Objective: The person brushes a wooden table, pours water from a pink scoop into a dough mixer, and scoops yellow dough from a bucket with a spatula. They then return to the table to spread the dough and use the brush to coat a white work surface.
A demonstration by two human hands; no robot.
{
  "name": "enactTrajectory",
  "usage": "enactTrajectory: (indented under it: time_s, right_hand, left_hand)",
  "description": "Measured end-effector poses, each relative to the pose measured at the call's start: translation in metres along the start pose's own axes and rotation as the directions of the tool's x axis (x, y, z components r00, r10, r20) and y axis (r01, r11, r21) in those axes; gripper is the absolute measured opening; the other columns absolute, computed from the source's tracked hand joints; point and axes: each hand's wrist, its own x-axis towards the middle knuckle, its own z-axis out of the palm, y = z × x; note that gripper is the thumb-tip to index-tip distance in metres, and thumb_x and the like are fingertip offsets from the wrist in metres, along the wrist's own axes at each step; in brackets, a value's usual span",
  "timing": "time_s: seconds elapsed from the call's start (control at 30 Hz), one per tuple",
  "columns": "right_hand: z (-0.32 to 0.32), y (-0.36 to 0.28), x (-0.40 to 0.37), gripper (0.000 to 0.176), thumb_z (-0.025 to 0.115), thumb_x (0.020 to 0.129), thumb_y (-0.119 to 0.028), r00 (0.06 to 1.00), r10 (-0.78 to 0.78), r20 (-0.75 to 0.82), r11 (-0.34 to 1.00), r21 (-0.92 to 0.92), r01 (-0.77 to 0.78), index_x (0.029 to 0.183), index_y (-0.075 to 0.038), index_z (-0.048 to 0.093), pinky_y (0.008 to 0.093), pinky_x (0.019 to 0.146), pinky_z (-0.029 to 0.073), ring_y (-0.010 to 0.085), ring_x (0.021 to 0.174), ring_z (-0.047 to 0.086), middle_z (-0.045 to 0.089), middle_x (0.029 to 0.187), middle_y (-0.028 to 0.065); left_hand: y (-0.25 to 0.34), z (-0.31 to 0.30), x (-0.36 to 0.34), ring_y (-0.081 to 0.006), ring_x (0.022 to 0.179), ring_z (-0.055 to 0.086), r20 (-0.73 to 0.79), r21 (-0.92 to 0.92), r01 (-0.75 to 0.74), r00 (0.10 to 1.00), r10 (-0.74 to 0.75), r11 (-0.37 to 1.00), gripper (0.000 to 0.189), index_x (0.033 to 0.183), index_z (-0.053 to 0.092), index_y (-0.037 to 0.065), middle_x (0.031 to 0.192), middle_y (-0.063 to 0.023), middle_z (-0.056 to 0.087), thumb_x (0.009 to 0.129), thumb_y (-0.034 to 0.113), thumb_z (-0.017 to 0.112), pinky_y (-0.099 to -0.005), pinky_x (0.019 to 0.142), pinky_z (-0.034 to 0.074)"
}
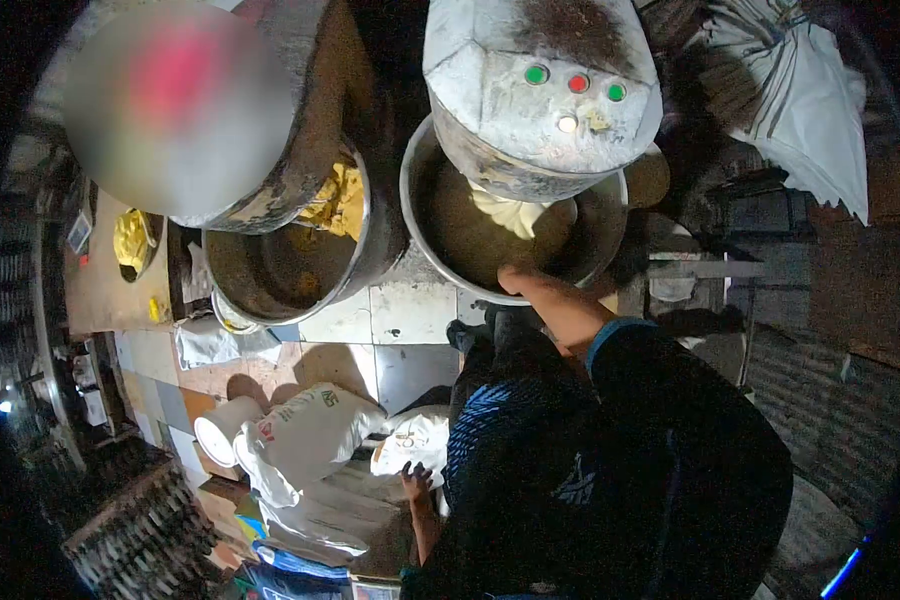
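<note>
My right hand (514, 280) is at the near rim of a large metal mixing bowl (417, 235), its fingers curled over the edge. Pale cream-coloured dough (515, 212) hangs under the mixer head (530, 120) inside this bowl. Down at my left side, my left hand (416, 484) has its fingers apart and holds nothing. Right by its fingertips is a small white printed sack (413, 442). A bigger white sack (315, 430) lies beyond it on the floor side.
A second mixer bowl (355, 270) with yellow dough (338, 205) stands to the left, a person (180, 110) blurred behind it. A wooden table (100, 290) bears a yellow bundle (130, 243). A white bucket (220, 430) sits on the tiles. At upper right hangs a white sack (815, 100).
</note>
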Motion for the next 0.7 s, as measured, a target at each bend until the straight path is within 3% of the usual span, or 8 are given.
enactTrajectory:
  time_s: [0.1,0.27,0.33,0.4,0.47,0.53,0.67,0.7]
  right_hand:
    - [0.023,0.031,0.01,0.021,0.051,0.071,-0.006,0.973,0.225,-0.047,0.974,0.051,-0.223,0.089,0.003,0.057,0.0407,0.059,0.045,0.0284,0.071,0.057,0.057,0.083,0.0198]
    - [0.037,0.082,0.012,0.021,0.051,0.071,-0.006,0.887,0.385,-0.255,0.923,0.093,-0.374,0.09,0.003,0.056,0.0404,0.059,0.045,0.0288,0.07,0.056,0.057,0.082,0.0195]
    - [0.032,0.1,0.009,0.021,0.051,0.072,-0.006,0.855,0.389,-0.343,0.921,0.108,-0.375,0.09,0.003,0.055,0.0403,0.059,0.045,0.029,0.07,0.056,0.056,0.082,0.0194]
    - [0.025,0.121,0.01,0.021,0.05,0.072,-0.005,0.831,0.366,-0.419,0.929,0.112,-0.352,0.091,0.002,0.055,0.0402,0.059,0.045,0.0291,0.07,0.056,0.056,0.081,0.0193]
    - [0.013,0.141,0.012,0.021,0.05,0.072,-0.005,0.817,0.306,-0.489,0.949,0.091,-0.301,0.091,0.002,0.054,0.0401,0.059,0.045,0.0293,0.069,0.055,0.055,0.081,0.0192]
    - [-0.002,0.153,0.016,0.021,0.05,0.072,-0.005,0.807,0.236,-0.542,0.968,0.06,-0.242,0.092,0.002,0.054,0.0399,0.059,0.045,0.0295,0.069,0.055,0.055,0.081,0.019]
    - [-0.018,0.159,0.001,0.021,0.05,0.072,-0.005,0.774,0.125,-0.62,0.987,-0.002,-0.16,0.092,0.001,0.053,0.0397,0.059,0.045,0.0298,0.069,0.055,0.054,0.08,0.0188]
    - [-0.018,0.161,-0.001,0.021,0.05,0.073,-0.005,0.764,0.114,-0.636,0.987,-0.015,-0.159,0.093,0.001,0.053,0.0397,0.059,0.045,0.0299,0.068,0.054,0.054,0.08,0.0187]
  left_hand:
    - [-0.018,-0.015,-0.007,-0.0257,0.073,0.056,0.082,-0.061,-0.004,0.997,0.009,0.998,0.049,0.119,0.032,0.01,0.099,-0.0152,0.053,0.077,0.021,0.057,-0.0376,0.061,0.048]
    - [-0.019,-0.01,-0.009,-0.0277,0.071,0.056,-0.054,-0.081,0.094,0.994,-0.098,0.992,0.045,0.115,0.034,0.013,0.096,-0.0136,0.053,0.076,0.015,0.057,-0.0428,0.058,0.047]
    - [-0.01,-0.01,-0.002,-0.0272,0.072,0.056,0.058,-0.327,0.114,0.993,-0.1,0.938,0.045,0.115,0.033,0.016,0.092,-0.0113,0.053,0.076,0.017,0.056,-0.0416,0.056,0.046]
    - [0.004,0.003,0.0,-0.0261,0.076,0.055,0.034,-0.224,0.138,0.99,-0.134,0.965,0.048,0.118,0.031,0.018,0.092,-0.0106,0.052,0.077,0.022,0.056,-0.0389,0.056,0.045]
    - [0.025,0.02,-0.009,-0.0254,0.079,0.055,0.022,-0.043,0.029,0.999,-0.028,0.999,0.047,0.119,0.031,0.017,0.094,-0.0105,0.051,0.079,0.025,0.054,-0.038,0.058,0.044]
    - [0.049,0.044,-0.021,-0.0251,0.079,0.055,-0.064,-0.116,0.152,0.985,-0.16,0.981,0.047,0.119,0.032,0.017,0.097,-0.0104,0.05,0.078,0.025,0.055,-0.0377,0.061,0.044]
    - [0.029,0.037,-0.026,-0.0242,0.077,0.054,-0.007,-0.124,0.137,0.99,-0.139,0.983,0.05,0.12,0.032,0.016,0.099,-0.0109,0.049,0.077,0.025,0.057,-0.0367,0.063,0.044]
    - [0.021,0.035,-0.03,-0.0237,0.077,0.054,0.111,-0.204,0.027,0.994,-0.004,0.979,0.047,0.118,0.034,0.016,0.098,-0.0107,0.05,0.078,0.025,0.057,-0.0374,0.064,0.044]
